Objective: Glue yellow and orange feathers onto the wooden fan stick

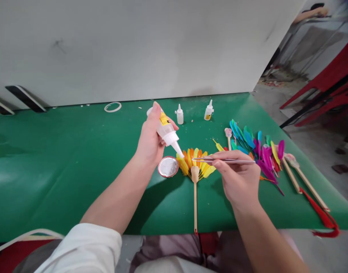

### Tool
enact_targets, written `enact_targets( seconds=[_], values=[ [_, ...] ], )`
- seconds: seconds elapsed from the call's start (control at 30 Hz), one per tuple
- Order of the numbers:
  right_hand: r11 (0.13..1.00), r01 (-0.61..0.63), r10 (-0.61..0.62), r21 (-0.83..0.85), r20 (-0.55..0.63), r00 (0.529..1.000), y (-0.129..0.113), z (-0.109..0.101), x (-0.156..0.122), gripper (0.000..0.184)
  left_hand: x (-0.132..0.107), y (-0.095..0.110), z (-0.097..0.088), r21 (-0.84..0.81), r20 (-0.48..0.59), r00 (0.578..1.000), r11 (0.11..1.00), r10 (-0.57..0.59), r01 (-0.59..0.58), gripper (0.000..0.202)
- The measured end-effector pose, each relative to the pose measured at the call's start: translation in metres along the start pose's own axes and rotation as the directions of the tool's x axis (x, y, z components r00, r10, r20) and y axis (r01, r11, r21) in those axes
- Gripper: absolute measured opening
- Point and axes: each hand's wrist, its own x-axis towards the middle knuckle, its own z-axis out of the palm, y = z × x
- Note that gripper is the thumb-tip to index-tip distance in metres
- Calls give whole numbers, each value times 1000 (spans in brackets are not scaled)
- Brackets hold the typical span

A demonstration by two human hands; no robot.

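Lying on the green counter (63, 163), a feather fan (195, 163) is met by the nozzle of a glue bottle (166, 131), gripped tilted in the closed left hand (151, 142). Tweezers (223, 160) are pinched in the right hand (236, 176) over the fan. A round tin (168, 167) sits beside it; loose feathers (256, 149) lie rightward.

no lettering here can be made out. the glue bottle (166, 131) in the left hand (151, 142) has a yellow label with dark marks, but they are too small and blurred to read. a small bottle (208, 110) standing farther back on the green table (63, 163) shows a yellowish patch low on its side, with nothing readable on it. the other small bottle (180, 115) beside it looks plain white.
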Motion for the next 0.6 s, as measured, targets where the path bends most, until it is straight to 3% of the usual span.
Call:
enact_targets(
  seconds=[0.3, 0.5, 0.6],
  values=[
    [1000, -27, 27, -3, -1, 1000, 2, -1, 1, 10, 2, -2, -3, 106, -85, 983, 982, 162, -153, 58],
    [1000, -6, 6, 3, -20, 1000, 4, -4, 1, 8, -1, 5, -10, 329, 37, 944, 888, 328, -321, 50],
    [1000, 19, -19, 20, -28, 999, 4, -7, 3, 8, -2, 7, -10, 458, 100, 935, 819, 340, -346, 46]
  ],
)
